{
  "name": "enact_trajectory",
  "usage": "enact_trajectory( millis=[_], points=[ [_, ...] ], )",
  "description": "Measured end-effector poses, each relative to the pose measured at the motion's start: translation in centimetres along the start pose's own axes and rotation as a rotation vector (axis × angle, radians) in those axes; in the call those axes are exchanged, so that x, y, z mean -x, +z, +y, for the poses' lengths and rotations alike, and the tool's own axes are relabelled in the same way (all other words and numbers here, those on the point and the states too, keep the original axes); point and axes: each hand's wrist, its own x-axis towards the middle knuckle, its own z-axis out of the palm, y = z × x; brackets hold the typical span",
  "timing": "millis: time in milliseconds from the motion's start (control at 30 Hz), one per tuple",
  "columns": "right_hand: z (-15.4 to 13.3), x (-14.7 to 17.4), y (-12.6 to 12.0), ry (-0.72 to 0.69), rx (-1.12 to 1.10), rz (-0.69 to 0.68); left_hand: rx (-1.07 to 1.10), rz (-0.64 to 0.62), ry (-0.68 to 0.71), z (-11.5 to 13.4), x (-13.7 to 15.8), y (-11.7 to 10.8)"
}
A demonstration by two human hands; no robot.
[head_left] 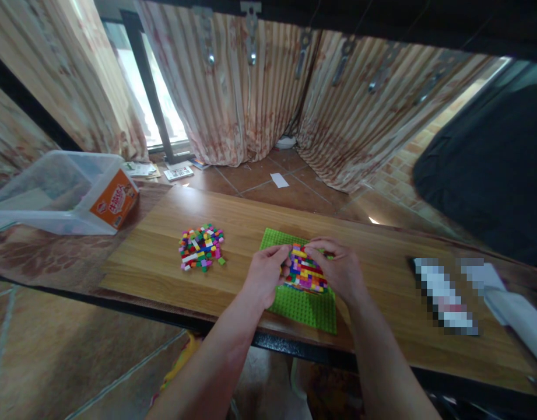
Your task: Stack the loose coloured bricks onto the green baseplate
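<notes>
The left hand [270, 271] is partly curled, thumb and forefinger drawn close together at the left edge of the multicoloured brick build [306, 271]. The right hand [336, 265] arches over the build's far right part, its fingers bent and their tips near the bricks. Whether either hand grips a brick cannot be told. The build sits over a green baseplate [307, 315] on the surface [150, 251], right of a loose brick pile [202, 248].

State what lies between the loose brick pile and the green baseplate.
In the head view, bare wooden tabletop separates the loose brick pile from the green baseplate, whose left edge the left hand partly covers.
</notes>
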Motion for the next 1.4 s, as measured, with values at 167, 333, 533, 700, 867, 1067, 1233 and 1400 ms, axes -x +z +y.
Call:
enact_trajectory(
  millis=[167, 333, 533, 700, 867, 1067, 1233, 1400],
  points=[
    [-0.21, 0.02, 0.00, -0.010, 0.027, -0.004, 0.004, -0.014, 0.001, -0.08, -0.01, 0.01],
    [-0.11, -0.15, 0.34, 0.071, -0.058, 0.009, 0.005, -0.013, -0.001, -0.04, 0.00, 0.04],
    [0.01, -0.46, 0.77, 0.373, -0.251, 0.000, 0.001, -0.002, -0.007, -0.07, -0.11, 0.12],
    [-0.37, -0.42, 0.55, 0.461, -0.363, -0.043, -0.006, 0.004, -0.002, -0.02, -0.10, 0.21],
    [-0.37, -0.40, 0.37, 0.441, -0.389, -0.038, -0.007, 0.000, 0.003, -0.12, -0.12, 0.18],
    [-0.18, -0.45, 0.84, 0.435, -0.344, -0.034, -0.019, 0.003, 0.001, -0.22, -0.23, 0.11],
    [-0.49, -0.43, 0.88, 0.497, -0.376, -0.023, -0.031, 0.018, -0.009, -0.14, -0.17, 0.19],
    [-0.33, -0.45, 0.92, 0.505, -0.351, -0.007, -0.028, 0.016, 0.008, -0.25, -0.12, 0.25]
  ],
)
